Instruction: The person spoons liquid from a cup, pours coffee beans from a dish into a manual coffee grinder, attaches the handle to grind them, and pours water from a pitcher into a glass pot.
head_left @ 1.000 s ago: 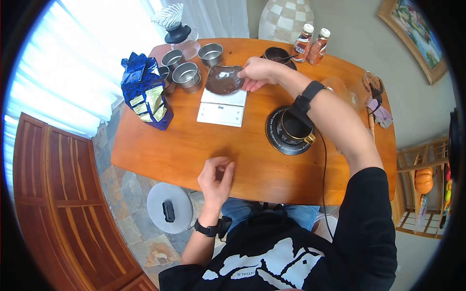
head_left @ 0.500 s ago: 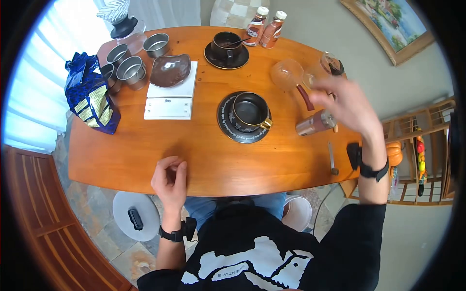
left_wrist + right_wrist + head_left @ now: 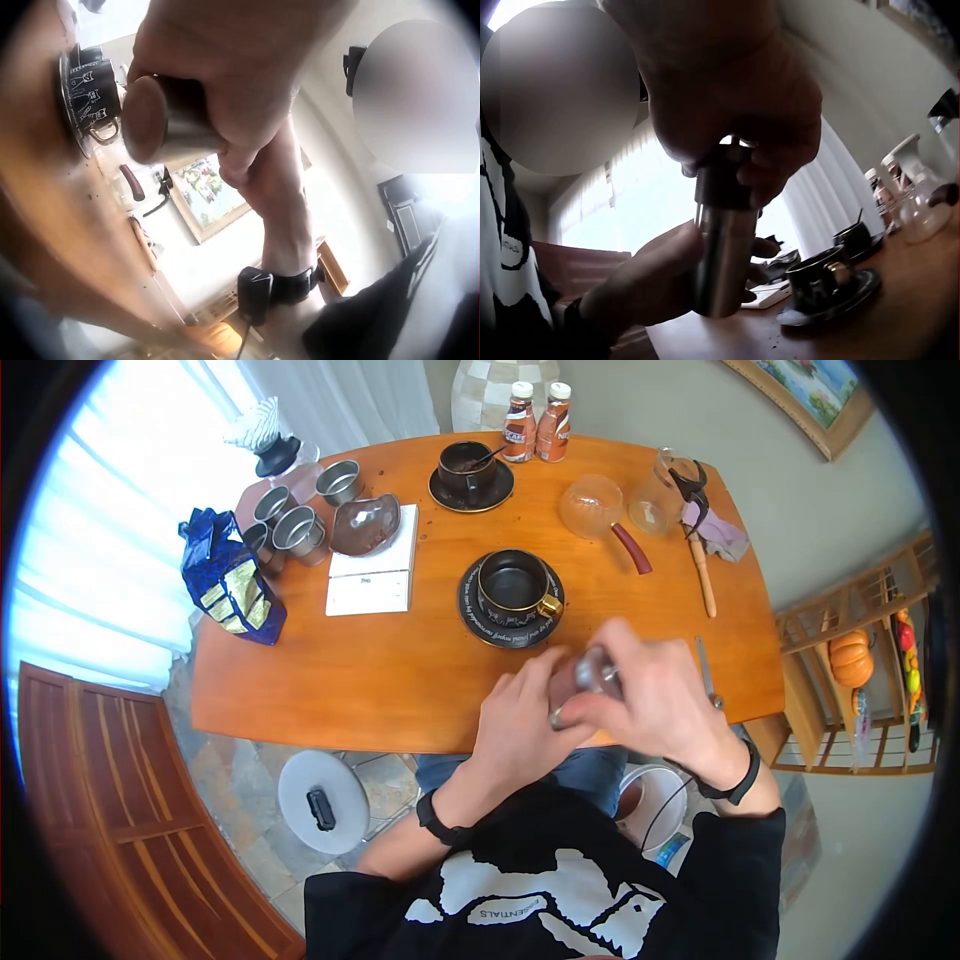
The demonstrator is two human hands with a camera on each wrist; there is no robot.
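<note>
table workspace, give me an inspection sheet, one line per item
Surface: oval wooden table, a few dark specks near the saucers.
Job's things: metal grinder gripped by both hands over the near edge.
Clutter: black cup on a saucer, second cup, white scale bearing a brown dish, blue bag, metal tins, two bottles, glass vessels.
Grippers: left hand grips the grinder's body; right hand grips its top.
Cables: thin black cable near the right wrist.
Surroundings: curtains, framed picture, shelf with pumpkin, grey stool.
</note>
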